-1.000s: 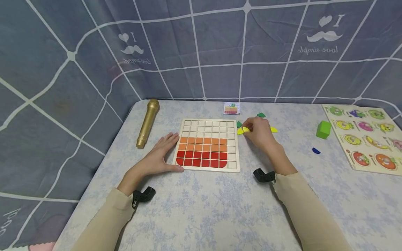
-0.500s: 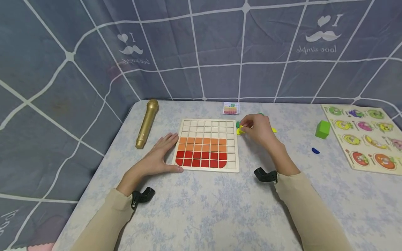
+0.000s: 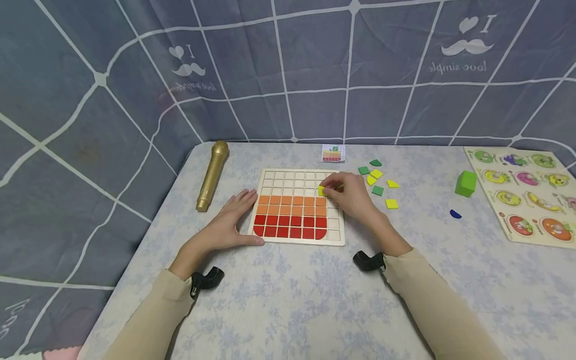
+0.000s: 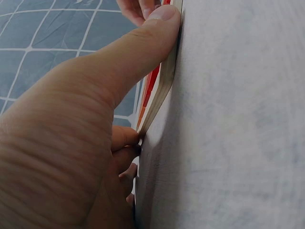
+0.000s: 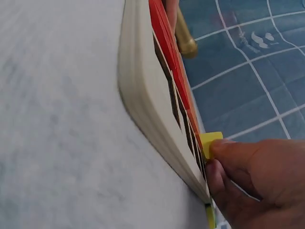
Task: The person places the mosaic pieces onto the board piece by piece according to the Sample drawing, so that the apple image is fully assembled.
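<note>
**tilefan:** ok, biggest stuff first, what's there?

**deskcam:** Pale floral tablecloth (image 3: 297, 300), then the fruit board (image 3: 537, 239), well off to the right of the wooden grid board (image 3: 284, 183).

**tilefan:** hands?

**deskcam:** Left hand (image 3: 229, 220) has its fingers straight against the grid board's left edge, thumb stretched onto the near left corner, so touching rather than gripping. Right hand (image 3: 353, 195) is over the board's right side, thumb and fingertips pinched tight on 1 yellow tile (image 3: 321, 191).

**tilefan:** and the small bits?

**deskcam:** Gold microphone (image 3: 211, 177) left of the board, green block (image 3: 466, 183) well to its right, little picture card (image 3: 333, 153) just past its far edge. On the board: 2 rows of red tiles (image 3: 283, 220) nearest, then 2 of orange tiles (image 3: 286, 200). That pinched yellow one's just beyond the orange, can't tell if it's touching down. Right of the board I count at least 4 loose yellow tiles (image 3: 391, 204) and 3 green tiles (image 3: 378, 190), plus, farther right, 1 blue piece (image 3: 455, 214).
</note>
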Available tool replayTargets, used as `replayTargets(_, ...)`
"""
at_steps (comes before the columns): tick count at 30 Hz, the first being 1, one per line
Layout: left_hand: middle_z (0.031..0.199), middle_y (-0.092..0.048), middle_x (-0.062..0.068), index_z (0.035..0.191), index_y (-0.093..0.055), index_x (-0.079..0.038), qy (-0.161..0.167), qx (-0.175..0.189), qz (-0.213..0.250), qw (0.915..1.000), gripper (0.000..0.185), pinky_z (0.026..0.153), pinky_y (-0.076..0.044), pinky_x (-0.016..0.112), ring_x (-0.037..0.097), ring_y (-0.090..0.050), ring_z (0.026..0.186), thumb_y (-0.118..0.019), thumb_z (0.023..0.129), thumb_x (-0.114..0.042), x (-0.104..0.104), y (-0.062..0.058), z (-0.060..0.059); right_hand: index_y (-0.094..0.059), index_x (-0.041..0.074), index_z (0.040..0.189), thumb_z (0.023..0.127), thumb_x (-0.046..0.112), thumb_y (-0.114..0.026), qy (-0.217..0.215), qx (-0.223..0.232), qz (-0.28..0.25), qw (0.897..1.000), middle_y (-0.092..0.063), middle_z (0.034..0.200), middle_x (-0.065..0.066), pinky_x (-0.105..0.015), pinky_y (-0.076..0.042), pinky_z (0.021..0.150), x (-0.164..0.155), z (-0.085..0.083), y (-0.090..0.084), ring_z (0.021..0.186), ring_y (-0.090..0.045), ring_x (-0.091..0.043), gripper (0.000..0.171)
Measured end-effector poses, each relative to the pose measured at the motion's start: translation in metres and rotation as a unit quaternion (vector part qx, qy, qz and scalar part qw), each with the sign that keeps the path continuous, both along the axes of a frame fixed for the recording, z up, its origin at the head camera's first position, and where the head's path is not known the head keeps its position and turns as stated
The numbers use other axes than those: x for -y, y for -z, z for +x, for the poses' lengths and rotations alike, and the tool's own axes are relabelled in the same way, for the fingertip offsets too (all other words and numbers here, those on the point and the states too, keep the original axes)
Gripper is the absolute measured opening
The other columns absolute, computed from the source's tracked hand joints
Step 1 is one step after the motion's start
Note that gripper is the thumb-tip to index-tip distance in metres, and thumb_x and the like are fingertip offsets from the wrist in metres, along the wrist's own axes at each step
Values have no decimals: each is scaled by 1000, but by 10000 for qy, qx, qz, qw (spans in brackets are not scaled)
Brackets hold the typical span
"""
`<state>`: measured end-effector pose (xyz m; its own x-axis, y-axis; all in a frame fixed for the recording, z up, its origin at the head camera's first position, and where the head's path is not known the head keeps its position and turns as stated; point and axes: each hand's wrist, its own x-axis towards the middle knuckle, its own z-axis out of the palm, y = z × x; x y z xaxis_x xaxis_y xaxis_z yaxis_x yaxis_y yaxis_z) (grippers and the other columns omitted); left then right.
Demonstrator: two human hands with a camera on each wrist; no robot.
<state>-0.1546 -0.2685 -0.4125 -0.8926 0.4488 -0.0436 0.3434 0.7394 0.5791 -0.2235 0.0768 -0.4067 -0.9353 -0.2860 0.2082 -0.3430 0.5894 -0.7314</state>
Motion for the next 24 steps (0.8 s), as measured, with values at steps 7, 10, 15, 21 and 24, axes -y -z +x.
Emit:
replayTargets(7, 177, -17, 15, 169, -19, -4, 42, 3, -36, 10000, 125, 134, -3, 57, 35, -5, 165, -94, 77, -45, 0, -1, -2, -79, 0, 112, 94, 2, -76, -62, -234, 80, 9997, -77, 96, -14, -37, -61, 78, 4, 1, 3, 83, -73, -26, 18)
replayTargets(10, 177, -17, 14, 169, -19, -5, 27, -28, -27, 10000, 125, 134, -3, 57, 34, -5, 165, -94, 77, -45, 0, -1, -3, -79, 0, 113, 95, 4, -76, -63, -381, 182, 9991, -76, 98, -14, -37, -61, 78, 6, 1, 1, 84, -72, -26, 19)
replayTargets(15, 177, -18, 14, 169, -20, -4, 60, -54, -7, 10000, 125, 134, -3, 57, 34, -5, 165, -94, 77, -44, 1, -3, -4, -82, 1, 105, 95, 6, -76, -82, -503, 432, 9978, -75, 95, -12, -38, -60, 76, 7, 2, -2, 83, -70, -25, 12)
replayTargets(21, 176, -18, 15, 168, -20, -3, 81, -56, -1, 10000, 124, 134, -3, 57, 35, -5, 165, -95, 77, -42, 1, -2, -3, -81, 2, 103, 96, 8, -76, -143, -458, 538, 9974, -74, 95, -11, -38, -59, 77, 8, 4, -1, 84, -70, -24, 10)
replayTargets(24, 177, -17, 16, 168, -19, -3, 72, -34, 3, 10000, 124, 134, -2, 57, 35, -5, 165, -94, 77, -43, 1, -1, -3, -81, 2, 104, 97, 8, -76, -148, -390, 505, 9979, -75, 95, -11, -37, -58, 77, 8, 4, -1, 85, -68, -24, 11)
